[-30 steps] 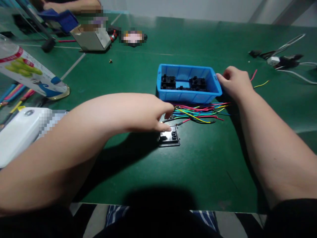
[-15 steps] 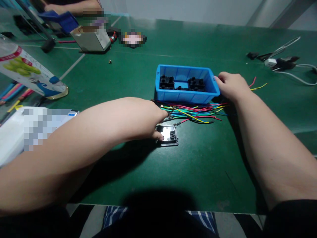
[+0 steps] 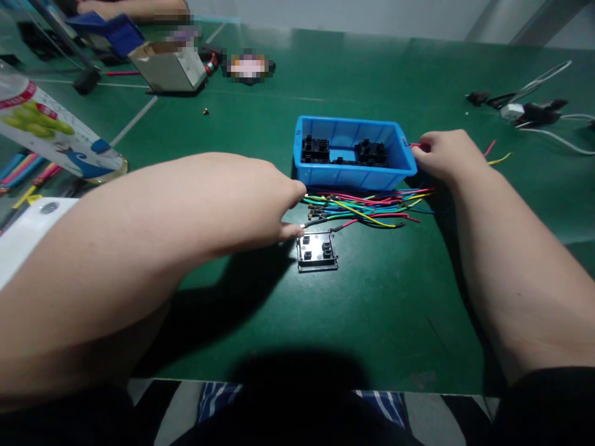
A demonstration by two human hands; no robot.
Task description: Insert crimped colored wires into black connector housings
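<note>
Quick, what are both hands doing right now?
Left hand: open, thumb and fingers apart near the square black plastic frame.
Right hand: closed, holding a thin red wire.

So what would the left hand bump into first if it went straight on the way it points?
The left hand would probably meet the coloured wires first, though its height above the table is unclear.

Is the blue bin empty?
No, black plastic parts lie inside the blue bin, at both its left and right ends.
</note>
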